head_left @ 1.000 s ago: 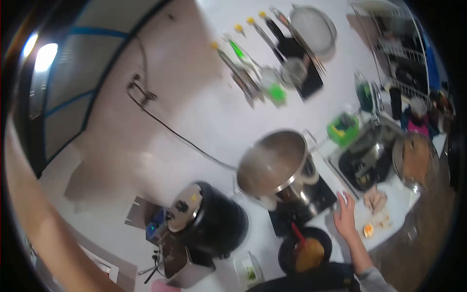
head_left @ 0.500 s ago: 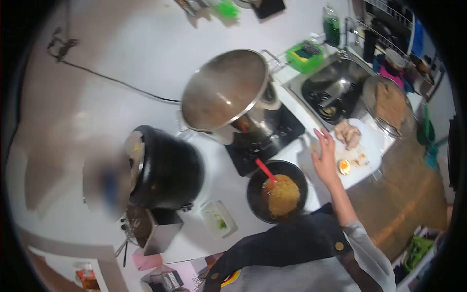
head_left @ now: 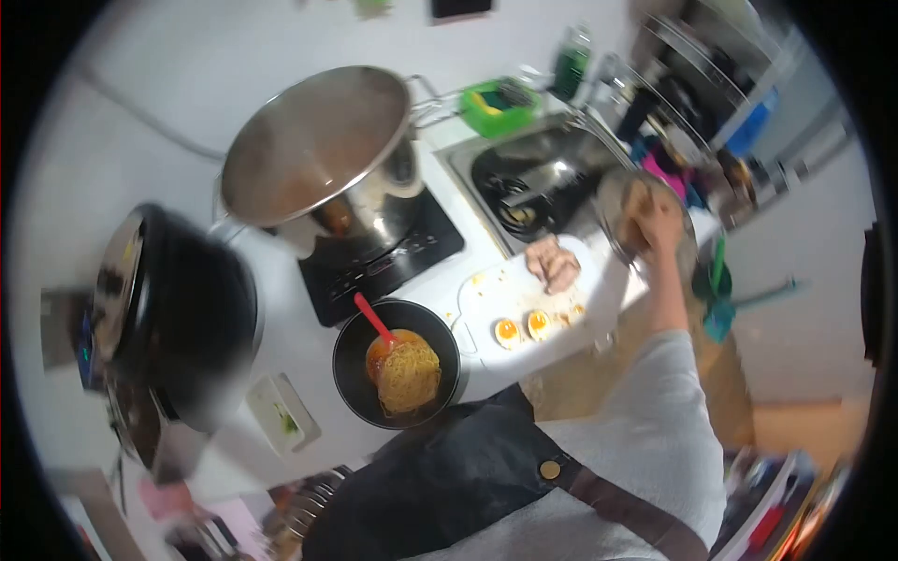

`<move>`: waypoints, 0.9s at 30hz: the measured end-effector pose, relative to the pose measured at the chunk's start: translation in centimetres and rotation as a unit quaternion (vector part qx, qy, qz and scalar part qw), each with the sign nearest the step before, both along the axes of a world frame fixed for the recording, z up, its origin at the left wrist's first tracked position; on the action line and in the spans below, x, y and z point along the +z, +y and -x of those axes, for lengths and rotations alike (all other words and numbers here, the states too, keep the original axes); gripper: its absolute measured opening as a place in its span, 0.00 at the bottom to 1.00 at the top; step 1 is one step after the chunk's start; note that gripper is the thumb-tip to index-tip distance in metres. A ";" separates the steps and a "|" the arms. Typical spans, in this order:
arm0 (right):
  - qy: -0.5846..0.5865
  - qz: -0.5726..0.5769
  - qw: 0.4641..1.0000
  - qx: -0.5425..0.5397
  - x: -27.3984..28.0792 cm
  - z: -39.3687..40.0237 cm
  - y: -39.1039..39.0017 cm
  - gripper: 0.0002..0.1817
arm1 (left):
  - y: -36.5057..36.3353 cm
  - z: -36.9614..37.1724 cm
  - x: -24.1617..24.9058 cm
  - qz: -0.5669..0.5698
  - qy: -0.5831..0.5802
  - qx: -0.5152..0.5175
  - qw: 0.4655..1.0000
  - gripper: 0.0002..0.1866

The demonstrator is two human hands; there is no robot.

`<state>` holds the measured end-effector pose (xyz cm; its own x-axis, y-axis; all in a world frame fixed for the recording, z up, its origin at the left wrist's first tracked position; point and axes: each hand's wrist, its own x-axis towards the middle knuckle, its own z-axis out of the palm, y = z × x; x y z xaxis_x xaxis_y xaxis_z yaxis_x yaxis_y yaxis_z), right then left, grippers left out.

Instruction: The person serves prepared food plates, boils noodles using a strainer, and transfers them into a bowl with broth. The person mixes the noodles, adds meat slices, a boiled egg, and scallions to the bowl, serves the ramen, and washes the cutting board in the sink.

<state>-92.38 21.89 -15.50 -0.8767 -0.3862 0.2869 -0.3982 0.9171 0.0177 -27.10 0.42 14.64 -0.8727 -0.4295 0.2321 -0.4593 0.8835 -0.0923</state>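
My right hand (head_left: 660,225) is stretched out to the right, over a round metal lid (head_left: 611,198) beside the sink. Its fingers look closed on a brown cloth (head_left: 637,204) that lies on the lid; blur hides the exact grip. Just left of the hand, a white cutting board (head_left: 482,304) carries pieces of pale cooked meat (head_left: 554,264) and two egg halves (head_left: 537,324) with orange yolks. Nearer my apron stands a black pan (head_left: 348,394) of noodles (head_left: 410,376) in reddish broth, a red-handled utensil (head_left: 376,319) leaning in it. My left hand is out of view.
A large steaming pot (head_left: 313,154) stands on a black induction cooker (head_left: 329,285). Left of it is a black cooker (head_left: 192,313). The steel sink (head_left: 458,161) holds utensils. A green sponge basket (head_left: 499,120) sits behind it. A white container (head_left: 281,411) holds green bits.
My right hand has moved from above the cutting board rightward to the brown cloth on the lid. The view has turned right, and a second egg half now shows.
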 end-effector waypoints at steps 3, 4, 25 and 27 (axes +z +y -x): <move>-0.143 -0.122 0.982 0.004 -0.3 6.8 0.8 0.45 | 1.0 0.6 0.3 0.018 -0.020 -0.009 1.000 0.27; -0.147 -0.045 0.984 0.091 -0.8 8.3 1.0 0.44 | 1.2 0.8 0.5 0.026 -0.027 -0.009 0.999 0.27; -0.260 0.480 0.720 0.429 22.5 -12.4 -2.6 0.27 | 2.4 18.7 4.2 -0.044 0.164 -0.068 0.983 0.18; -0.207 0.565 0.669 0.437 25.2 -18.1 -6.2 0.23 | 3.9 20.6 5.9 -0.136 0.214 -0.085 0.964 0.22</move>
